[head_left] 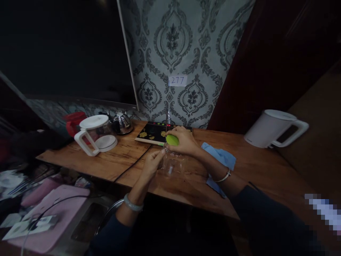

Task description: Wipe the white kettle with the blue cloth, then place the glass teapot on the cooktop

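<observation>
A clear glass jug (173, 167) stands on the wooden table in front of me. My left hand (152, 163) is closed on the jug's left side, where its handle seems to be. Over the jug's mouth, my right hand (183, 140) has its fingers curled round a bright green rounded piece (172, 140). I cannot tell whether this piece is a lid or a cleaning tool. A smaller bit of green shows just left of it. Just behind both hands lies a black flower-patterned panel (149, 132) with small red lights. A blue cloth (220, 154) is beneath my right forearm.
At the left are a white-lidded glass pitcher (97, 133), a red-handled item (75, 122) and a shiny metal kettle (122, 122). A white electric kettle (268, 129) stands at the right. A black cable (133, 163) crosses the wooden table (119, 151) to its front edge.
</observation>
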